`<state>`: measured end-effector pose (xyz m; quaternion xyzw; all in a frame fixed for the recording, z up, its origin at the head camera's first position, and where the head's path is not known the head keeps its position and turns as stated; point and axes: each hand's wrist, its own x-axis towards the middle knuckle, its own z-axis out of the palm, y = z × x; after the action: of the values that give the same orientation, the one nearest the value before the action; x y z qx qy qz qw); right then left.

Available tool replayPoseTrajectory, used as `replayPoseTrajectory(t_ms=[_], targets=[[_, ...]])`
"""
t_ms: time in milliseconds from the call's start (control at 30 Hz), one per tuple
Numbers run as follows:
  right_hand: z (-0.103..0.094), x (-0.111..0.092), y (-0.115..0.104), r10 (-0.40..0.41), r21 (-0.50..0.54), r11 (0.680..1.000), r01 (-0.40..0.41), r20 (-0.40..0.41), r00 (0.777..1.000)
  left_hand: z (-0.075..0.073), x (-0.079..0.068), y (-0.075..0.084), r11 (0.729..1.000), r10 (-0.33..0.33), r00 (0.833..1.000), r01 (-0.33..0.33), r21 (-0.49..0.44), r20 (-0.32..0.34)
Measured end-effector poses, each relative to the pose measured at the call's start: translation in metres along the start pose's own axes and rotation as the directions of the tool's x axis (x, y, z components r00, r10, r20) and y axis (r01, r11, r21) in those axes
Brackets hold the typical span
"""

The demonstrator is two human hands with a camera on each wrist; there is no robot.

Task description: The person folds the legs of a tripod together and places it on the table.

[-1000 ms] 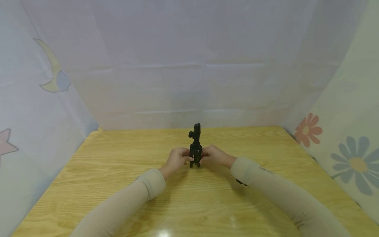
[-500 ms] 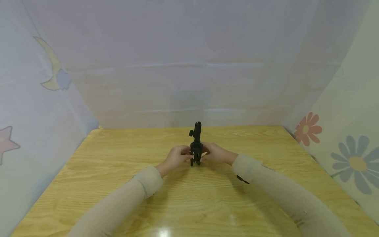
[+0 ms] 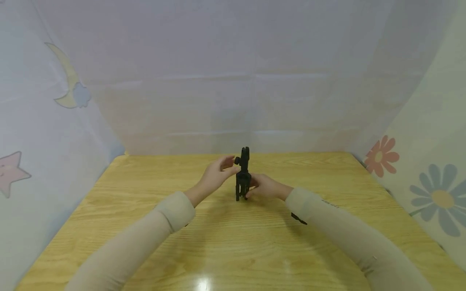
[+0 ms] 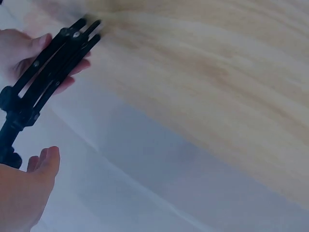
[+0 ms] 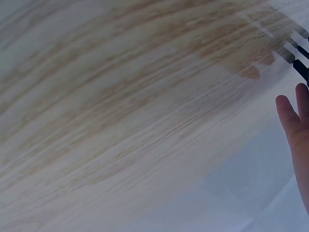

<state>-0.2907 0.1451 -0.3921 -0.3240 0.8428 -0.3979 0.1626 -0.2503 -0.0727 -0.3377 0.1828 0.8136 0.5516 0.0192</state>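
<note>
A small black tripod (image 3: 243,174) with its legs folded together is upright over the middle of the table, its feet at or very near the surface. My right hand (image 3: 268,187) grips the legs from the right, with the thumb in front and fingers behind in the left wrist view. Beside the tripod's upper part is my left hand (image 3: 215,174), thumb and fingers spread near the side knob (image 3: 237,160). Whether a fingertip touches the knob is hard to tell. In the right wrist view only leg ends (image 5: 300,69) and part of the right hand show.
The glossy wooden table (image 3: 233,242) reflects the tripod legs and a light. A pale cloth backdrop (image 3: 233,93) rises behind its far edge. Printed cloth sides stand to the left and right. A dark strap (image 3: 299,218) hangs below the right sleeve.
My left hand has let go of the tripod's legs and moved up to the level of the side knob. The right hand keeps its hold on the legs.
</note>
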Motion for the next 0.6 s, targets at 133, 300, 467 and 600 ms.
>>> replayPoseTrajectory(t_ms=[133,300,467,600], targets=[[0.000,-0.001,-0.001,-0.010,0.014,1.000,0.010,-0.001,1.000,0.001,0.007,0.013,0.998,0.021,1.000,-0.022,0.056,0.014],[0.002,-0.001,-0.002,-0.020,0.023,1.000,0.020,-0.005,1.000,0.005,0.014,0.026,0.996,0.018,1.000,-0.019,0.082,0.008],[0.004,-0.002,-0.004,-0.034,0.039,0.999,0.034,0.003,0.999,0.004,0.017,0.033,0.996,0.038,0.999,-0.036,0.077,-0.014],[0.004,-0.003,-0.004,-0.052,0.017,0.999,0.052,0.003,0.999,0.001,0.017,0.033,0.997,0.043,0.999,-0.041,0.073,-0.028]])
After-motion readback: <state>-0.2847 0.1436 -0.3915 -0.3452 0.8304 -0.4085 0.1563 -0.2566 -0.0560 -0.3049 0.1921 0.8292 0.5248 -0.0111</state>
